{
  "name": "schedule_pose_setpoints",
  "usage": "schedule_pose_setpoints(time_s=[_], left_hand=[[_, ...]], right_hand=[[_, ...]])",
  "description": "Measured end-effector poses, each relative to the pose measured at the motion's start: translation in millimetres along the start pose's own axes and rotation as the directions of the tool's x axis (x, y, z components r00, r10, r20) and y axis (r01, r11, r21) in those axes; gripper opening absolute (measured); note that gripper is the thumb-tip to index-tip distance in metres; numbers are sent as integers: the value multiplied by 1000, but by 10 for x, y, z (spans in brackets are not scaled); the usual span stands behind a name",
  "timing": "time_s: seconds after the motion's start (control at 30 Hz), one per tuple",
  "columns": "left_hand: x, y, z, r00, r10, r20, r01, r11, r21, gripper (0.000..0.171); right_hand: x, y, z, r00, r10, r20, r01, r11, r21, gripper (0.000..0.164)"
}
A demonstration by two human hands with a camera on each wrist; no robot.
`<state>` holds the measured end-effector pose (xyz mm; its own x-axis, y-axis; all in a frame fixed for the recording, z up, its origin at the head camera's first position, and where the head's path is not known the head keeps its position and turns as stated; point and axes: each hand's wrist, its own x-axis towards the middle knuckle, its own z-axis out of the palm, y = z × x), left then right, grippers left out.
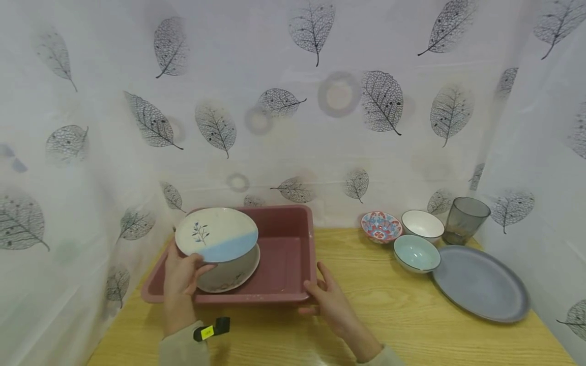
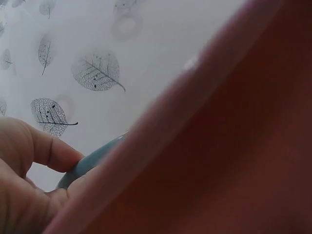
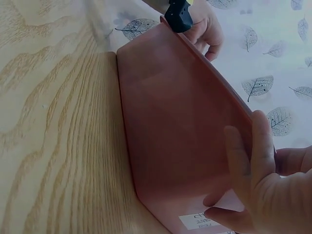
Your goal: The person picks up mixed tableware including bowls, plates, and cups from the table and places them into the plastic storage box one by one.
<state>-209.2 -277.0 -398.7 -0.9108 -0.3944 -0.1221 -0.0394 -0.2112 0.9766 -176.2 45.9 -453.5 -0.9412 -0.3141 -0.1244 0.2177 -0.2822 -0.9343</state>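
Raised over the left part of a dull red plastic tub point(image 1: 284, 264), my left hand point(image 1: 180, 274) grips the near left edge of a plate point(image 1: 220, 231). The plate is white with a blue band and a blue sprig, and tilts toward me. Below it, partly hidden, a greyish-white plate point(image 1: 229, 277) with a dark rim pattern lies in the tub. At the tub's front right corner, my right hand point(image 1: 331, 305) holds the rim, with fingers on both sides of it. In the left wrist view, the tub's rim hides much of the plate point(image 2: 90, 161).
To the right stand a red-and-blue patterned bowl point(image 1: 381, 227), a white bowl point(image 1: 422, 225), a pale green bowl point(image 1: 416, 254) and a grey tinted glass point(image 1: 465, 221). A flat grey plate point(image 1: 480, 284) lies nearer me. A leaf-print curtain point(image 1: 274, 147) encloses the wooden table point(image 1: 380, 284).
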Motion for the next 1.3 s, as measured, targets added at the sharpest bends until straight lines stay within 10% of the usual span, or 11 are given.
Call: schedule_pose_setpoints(time_s=[1.3], left_hand=[[32, -109, -61, 999, -19, -31, 27, 952, 306, 80]], right_hand=[[28, -7, -24, 997, -16, 74, 13, 999, 45, 66]])
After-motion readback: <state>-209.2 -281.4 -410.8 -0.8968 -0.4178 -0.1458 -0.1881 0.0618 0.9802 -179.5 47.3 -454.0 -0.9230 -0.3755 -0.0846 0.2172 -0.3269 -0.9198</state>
